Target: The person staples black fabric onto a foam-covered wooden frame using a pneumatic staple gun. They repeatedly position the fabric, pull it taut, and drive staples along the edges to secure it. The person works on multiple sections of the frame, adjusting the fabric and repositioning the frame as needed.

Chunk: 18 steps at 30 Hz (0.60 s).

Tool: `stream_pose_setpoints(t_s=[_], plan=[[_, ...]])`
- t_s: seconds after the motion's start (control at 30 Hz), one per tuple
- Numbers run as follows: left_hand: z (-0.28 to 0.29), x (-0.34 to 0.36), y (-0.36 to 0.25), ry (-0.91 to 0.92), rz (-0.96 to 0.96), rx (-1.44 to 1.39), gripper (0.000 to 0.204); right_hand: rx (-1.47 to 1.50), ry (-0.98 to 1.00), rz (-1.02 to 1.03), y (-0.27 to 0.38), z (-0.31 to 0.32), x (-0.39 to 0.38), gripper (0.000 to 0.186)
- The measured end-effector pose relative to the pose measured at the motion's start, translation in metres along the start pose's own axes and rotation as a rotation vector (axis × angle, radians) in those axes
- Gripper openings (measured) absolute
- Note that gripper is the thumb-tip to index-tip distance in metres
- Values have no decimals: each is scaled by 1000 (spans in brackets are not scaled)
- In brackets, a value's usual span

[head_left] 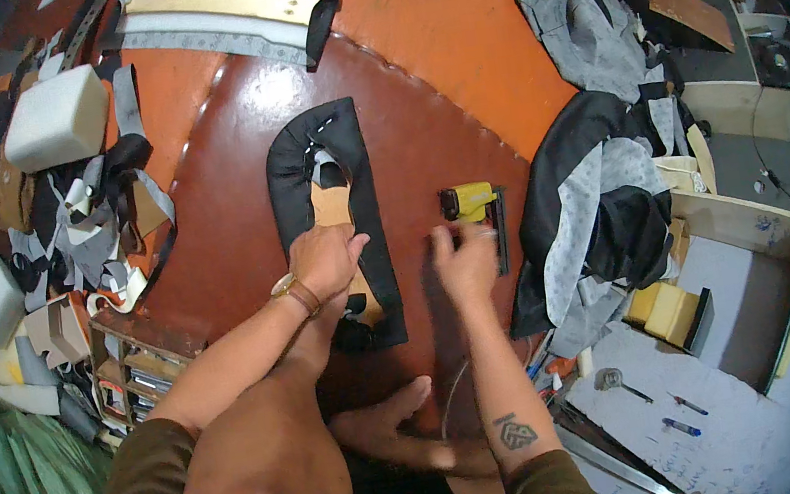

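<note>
A black padded fabric piece (362, 181), its edge folded around a tan board (333, 202), lies on the brown work surface (211, 227). My left hand (324, 262), with a watch at the wrist, grips the board's middle, fingers closed over it. My bent leg (262, 448) reaches up under that hand to the piece's lower end. My right hand (466, 262) is at a yellow-and-black staple gun (475, 199) right of the piece, thumb apart from its curved fingers, which partly cover the tool's handle. A bare foot (388, 415) rests below the piece.
Foam blocks (54, 118) and scraps lie left, above a wooden rack (145, 373). Grey and black fabric (598, 218) is heaped right. Padded panels (223, 29) lie at the back. Lower right, a white board (622, 427) holds pens, a long steel ruler (628, 467) and yellow foam (662, 311).
</note>
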State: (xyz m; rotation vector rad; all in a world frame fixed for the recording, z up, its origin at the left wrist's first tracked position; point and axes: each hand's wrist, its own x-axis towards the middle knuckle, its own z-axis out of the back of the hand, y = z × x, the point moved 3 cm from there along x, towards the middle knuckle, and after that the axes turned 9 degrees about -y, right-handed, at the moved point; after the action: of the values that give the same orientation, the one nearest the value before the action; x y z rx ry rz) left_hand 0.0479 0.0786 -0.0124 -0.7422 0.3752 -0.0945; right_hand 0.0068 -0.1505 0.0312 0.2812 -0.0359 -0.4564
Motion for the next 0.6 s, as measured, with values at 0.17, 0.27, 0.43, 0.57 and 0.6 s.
stream_pose_setpoints(t_s=[0.17, 0.27, 0.43, 0.57, 0.6], plan=[[0, 2, 8, -22, -8, 123, 33, -202, 216, -126, -36, -9, 27, 89], [-2, 2, 8, -21, -16, 115, 31, -63, 185, -177, -57, -18, 27, 105], [-7, 1, 20, -31, -13, 104, 30, 1, 290, -99, -33, -3, 12, 74], [-5, -2, 18, -35, -26, 110, 28, -159, 517, 184, -2, 29, 0, 58], [-6, -3, 18, -45, -31, 100, 28, -190, 582, 308, 12, 43, -2, 57]])
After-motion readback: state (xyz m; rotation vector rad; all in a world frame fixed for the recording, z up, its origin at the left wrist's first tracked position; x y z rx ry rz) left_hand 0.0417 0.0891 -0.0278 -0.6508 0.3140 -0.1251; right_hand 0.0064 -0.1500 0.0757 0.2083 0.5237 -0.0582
